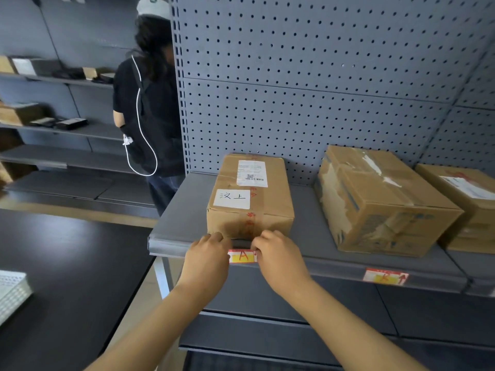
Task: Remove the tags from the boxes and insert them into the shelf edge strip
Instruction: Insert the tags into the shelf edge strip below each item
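Pinching the red-and-yellow tag at its ends, my left hand and right hand hold it against the shelf edge strip, below the front box.

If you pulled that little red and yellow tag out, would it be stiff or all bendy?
Probably bendy: the tag looks like a thin paper or card slip, held at its ends by the left hand and right hand. It's likely very light. It seems to lie flat along the shelf edge strip, so it shouldn't roll.
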Demonstrator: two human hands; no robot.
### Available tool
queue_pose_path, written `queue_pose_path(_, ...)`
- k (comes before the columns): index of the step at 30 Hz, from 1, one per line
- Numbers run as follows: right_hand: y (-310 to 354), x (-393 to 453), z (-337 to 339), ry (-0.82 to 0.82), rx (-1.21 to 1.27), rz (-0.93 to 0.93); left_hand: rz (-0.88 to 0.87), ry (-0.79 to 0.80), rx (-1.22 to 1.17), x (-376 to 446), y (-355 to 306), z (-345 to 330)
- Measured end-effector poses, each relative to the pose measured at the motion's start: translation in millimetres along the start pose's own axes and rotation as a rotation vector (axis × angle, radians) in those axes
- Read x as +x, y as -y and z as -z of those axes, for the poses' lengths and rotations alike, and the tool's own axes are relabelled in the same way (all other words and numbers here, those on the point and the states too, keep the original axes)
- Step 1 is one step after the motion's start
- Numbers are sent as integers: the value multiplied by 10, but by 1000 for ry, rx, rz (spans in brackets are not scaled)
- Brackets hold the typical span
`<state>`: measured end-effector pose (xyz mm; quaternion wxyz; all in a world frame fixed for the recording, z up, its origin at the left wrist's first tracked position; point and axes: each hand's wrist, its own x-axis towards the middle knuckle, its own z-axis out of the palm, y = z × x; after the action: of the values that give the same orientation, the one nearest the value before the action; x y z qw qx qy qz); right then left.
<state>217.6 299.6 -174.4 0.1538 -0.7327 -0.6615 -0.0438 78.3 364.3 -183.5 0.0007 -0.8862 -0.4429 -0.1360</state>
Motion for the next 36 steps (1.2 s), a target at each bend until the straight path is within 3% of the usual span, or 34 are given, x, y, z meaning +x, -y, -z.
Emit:
queue_pose_path(3,-9,-9,-38,-19,4,-6,-5,-55,6,3,7,-15)
queue_pose_path(22,7,-46,-13,55,-34,-65,-95,2,-138,107,44,-183)
queue_pose_path(36,53,-63,-76,74,-64,-56,-160,17,-23,40,-37,-46)
